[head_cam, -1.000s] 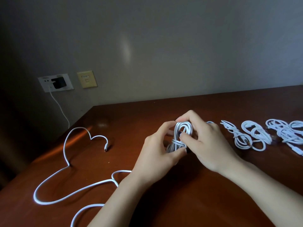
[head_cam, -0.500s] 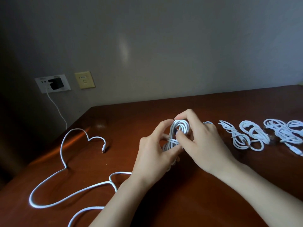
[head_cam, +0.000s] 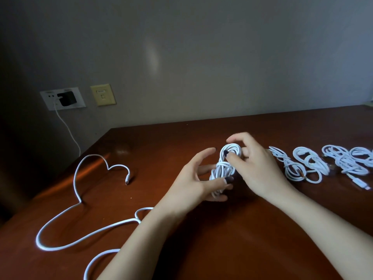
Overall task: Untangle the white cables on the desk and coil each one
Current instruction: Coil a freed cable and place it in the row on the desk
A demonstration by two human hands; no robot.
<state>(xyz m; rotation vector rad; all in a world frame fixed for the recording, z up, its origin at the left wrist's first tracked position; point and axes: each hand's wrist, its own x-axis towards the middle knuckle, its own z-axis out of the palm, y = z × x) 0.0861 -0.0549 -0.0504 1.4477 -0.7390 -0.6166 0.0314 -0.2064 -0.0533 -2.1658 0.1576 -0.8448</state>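
White cable, long and loose, sprawled in open curves over the left half of the reddish-brown desk, plug end free on the wood, near run hidden behind the left forearm. Mid-desk, left hand gripping the lower loops of a wound bundle between thumb and curled fingers, forefinger lifted clear; right hand pinching the top loop, thumb on the front, forefinger arched above. Off to the right, a row of finished coils flat on the desk; on the far-left wall, a black charger in a white socket plate.
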